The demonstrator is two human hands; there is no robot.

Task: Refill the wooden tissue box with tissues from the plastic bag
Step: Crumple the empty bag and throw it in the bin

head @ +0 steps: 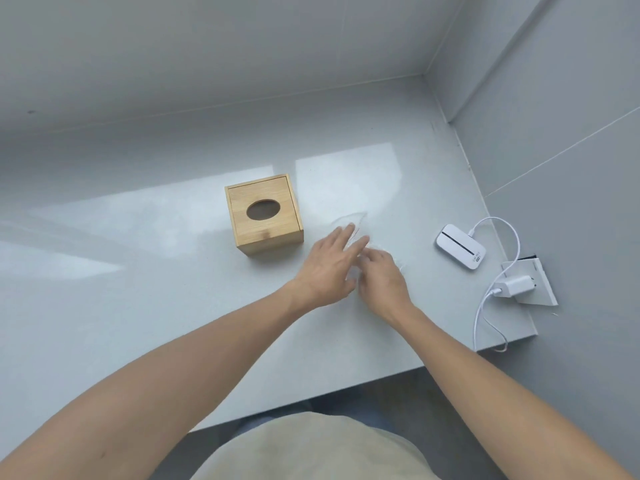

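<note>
The wooden tissue box [264, 214] stands upright on the pale countertop, its lid on, and the oval opening on top looks dark, with no tissue showing. To its right lies a clear plastic bag [349, 220], nearly see-through against the counter, with what looks like white tissue under my hands. My left hand [329, 265] lies flat over the bag with fingers stretched forward. My right hand [382, 278] sits beside it, fingers curled onto the bag's near right edge. Most of the bag is hidden beneath both hands.
A white portable device [460, 246] lies at the right, cabled to a white charger [512, 286] plugged into a socket plate [533, 282] on the right wall. The counter's front edge [346, 393] runs just ahead of my body. Grey walls close the back and right.
</note>
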